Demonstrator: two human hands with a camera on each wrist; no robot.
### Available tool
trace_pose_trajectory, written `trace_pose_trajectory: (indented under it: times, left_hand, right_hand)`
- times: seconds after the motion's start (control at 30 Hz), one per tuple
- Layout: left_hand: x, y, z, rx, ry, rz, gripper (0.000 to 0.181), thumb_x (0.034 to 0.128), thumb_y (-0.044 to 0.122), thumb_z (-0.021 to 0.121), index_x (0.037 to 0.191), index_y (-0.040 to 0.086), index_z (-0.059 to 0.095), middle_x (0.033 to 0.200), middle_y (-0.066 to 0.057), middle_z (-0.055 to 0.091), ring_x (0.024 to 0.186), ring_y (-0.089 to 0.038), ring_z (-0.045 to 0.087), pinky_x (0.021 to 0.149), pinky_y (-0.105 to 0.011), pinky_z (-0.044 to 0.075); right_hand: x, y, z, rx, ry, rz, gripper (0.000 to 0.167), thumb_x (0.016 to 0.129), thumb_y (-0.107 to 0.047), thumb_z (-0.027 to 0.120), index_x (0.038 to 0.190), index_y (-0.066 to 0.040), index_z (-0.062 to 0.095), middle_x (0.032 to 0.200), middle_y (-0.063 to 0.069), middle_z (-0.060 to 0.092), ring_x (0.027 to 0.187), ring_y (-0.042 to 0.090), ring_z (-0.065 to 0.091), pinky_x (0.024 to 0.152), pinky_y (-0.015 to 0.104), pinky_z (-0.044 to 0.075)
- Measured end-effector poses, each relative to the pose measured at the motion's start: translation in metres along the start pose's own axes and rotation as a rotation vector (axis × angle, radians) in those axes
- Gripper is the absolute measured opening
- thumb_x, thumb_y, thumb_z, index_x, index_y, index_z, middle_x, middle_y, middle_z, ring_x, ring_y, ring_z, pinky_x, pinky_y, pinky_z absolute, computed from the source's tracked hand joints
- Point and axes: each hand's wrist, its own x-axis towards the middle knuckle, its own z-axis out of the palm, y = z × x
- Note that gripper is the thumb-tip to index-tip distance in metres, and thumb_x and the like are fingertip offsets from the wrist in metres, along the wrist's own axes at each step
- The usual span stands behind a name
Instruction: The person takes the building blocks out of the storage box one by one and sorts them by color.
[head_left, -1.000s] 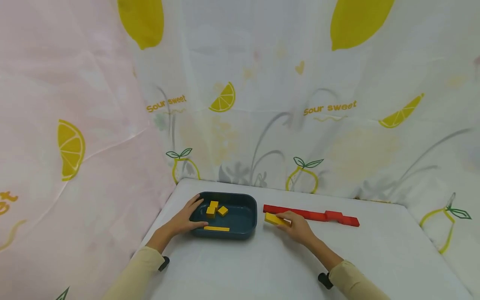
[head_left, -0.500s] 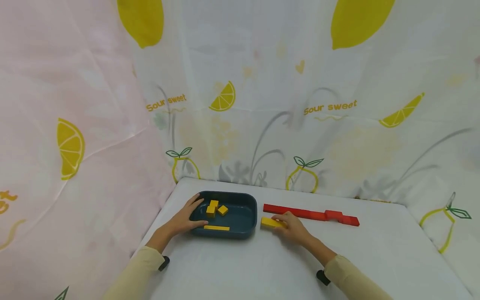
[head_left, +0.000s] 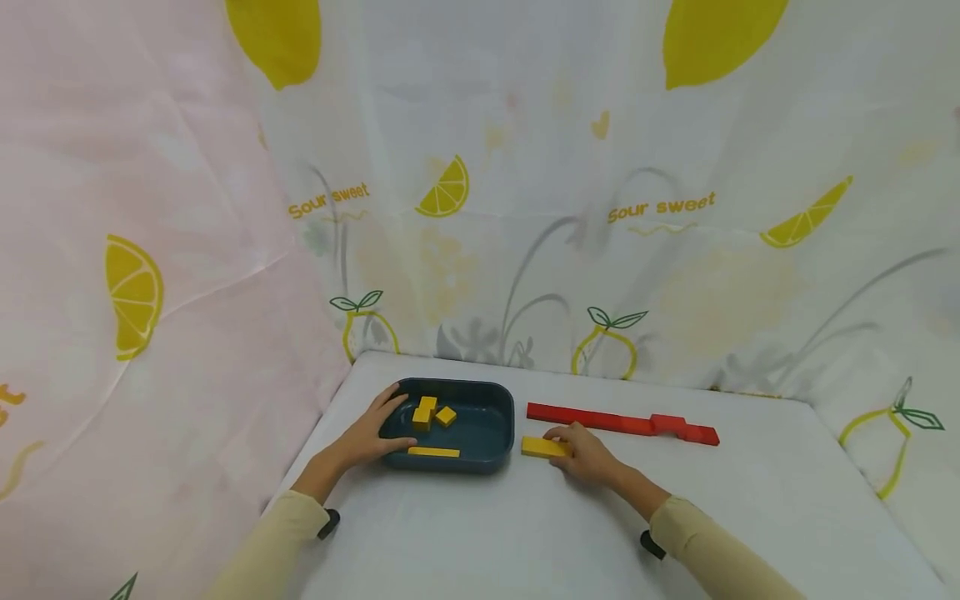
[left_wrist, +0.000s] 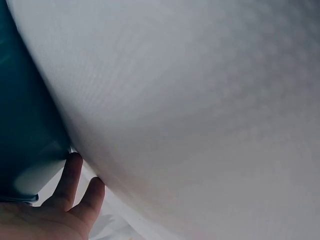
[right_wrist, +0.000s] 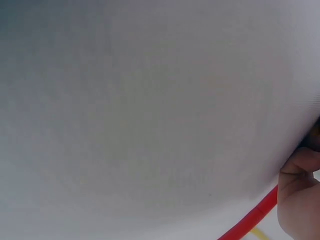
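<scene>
In the head view a dark blue tray [head_left: 487, 465] stands left of centre on the white table. Across its left end lies my left hand [head_left: 365, 435], fingers spread, with the thumb by the near rim. The left wrist view shows two of its fingers [left_wrist: 91, 200] stretched beside the tray's wall [left_wrist: 30, 110]. Just right of the tray, my right hand [head_left: 588, 454] grips one end of a yellow rectangular block [head_left: 542, 447], which appears to lie on the table. Inside the tray are small yellow blocks [head_left: 422, 417] and a thin yellow strip [head_left: 433, 452].
Behind my right hand, a row of red blocks [head_left: 588, 417] runs to the right, including an arch-shaped piece [head_left: 668, 424]. Lemon-printed cloth [head_left: 480, 250] hangs behind the white table [head_left: 480, 533]. Each wrist bears a small black device [head_left: 652, 544].
My right hand has moved slightly left and down with the yellow block, bringing it nearer the tray and seemingly onto the table. My left hand and the tray stay put; the view tilts slightly.
</scene>
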Motion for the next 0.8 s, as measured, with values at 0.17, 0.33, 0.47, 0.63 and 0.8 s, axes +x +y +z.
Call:
trace_pose_trajectory:
  times: [0.17, 0.33, 0.47, 0.63, 0.8]
  left_hand:
    - [0.0024, 0.0015, -0.0021, -0.007, 0.001, 0.002, 0.094, 0.0827, 0.053, 0.074, 0.155, 0.010, 0.032, 0.166, -0.013, 0.009, 0.149, -0.042, 0.019, 0.114, -0.067, 0.025]
    - [0.0019, 0.0018, -0.0027, -0.007, -0.002, -0.008, 0.096, 0.0820, 0.050, 0.076, 0.156, 0.010, 0.029, 0.166, -0.014, 0.008, 0.149, -0.043, 0.018, 0.113, -0.068, 0.025]
    - [0.0024, 0.0019, -0.0025, -0.010, -0.017, -0.021, 0.099, 0.0803, 0.052, 0.077, 0.156, 0.011, 0.028, 0.166, -0.013, 0.008, 0.149, -0.044, 0.018, 0.113, -0.069, 0.025]
    - [0.0031, 0.0011, -0.0035, 0.003, -0.041, -0.025, 0.102, 0.0786, 0.059, 0.075, 0.157, 0.014, 0.027, 0.167, -0.013, 0.006, 0.149, -0.045, 0.018, 0.112, -0.070, 0.025]
    - [0.0017, -0.0004, -0.0026, -0.002, -0.041, -0.004, 0.101, 0.0787, 0.058, 0.076, 0.156, 0.014, 0.029, 0.166, -0.013, 0.008, 0.148, -0.045, 0.019, 0.111, -0.071, 0.025]
  right_hand:
    - [-0.0010, -0.0018, -0.0035, 0.034, -0.020, 0.014, 0.034, 0.086, -0.019, 0.077, 0.118, -0.020, 0.066, 0.108, 0.001, 0.060, 0.099, 0.015, 0.054, 0.087, 0.035, 0.051]
    - [-0.0010, -0.0009, -0.0027, 0.039, -0.036, -0.004, 0.035, 0.086, -0.022, 0.077, 0.119, -0.018, 0.066, 0.110, 0.002, 0.062, 0.098, 0.015, 0.054, 0.085, 0.034, 0.051]
    - [-0.0007, 0.0002, -0.0002, 0.044, -0.025, 0.008, 0.034, 0.086, -0.023, 0.077, 0.119, -0.018, 0.067, 0.112, 0.001, 0.064, 0.099, 0.015, 0.054, 0.088, 0.036, 0.051]
    - [0.0000, 0.0021, 0.0015, 0.082, -0.025, 0.038, 0.035, 0.086, -0.023, 0.077, 0.119, -0.018, 0.067, 0.113, 0.001, 0.064, 0.100, 0.016, 0.055, 0.090, 0.039, 0.052]
    - [-0.0006, 0.0031, 0.0028, 0.105, -0.030, 0.056, 0.034, 0.085, -0.023, 0.078, 0.118, -0.019, 0.068, 0.111, 0.001, 0.064, 0.097, 0.016, 0.053, 0.086, 0.035, 0.050]
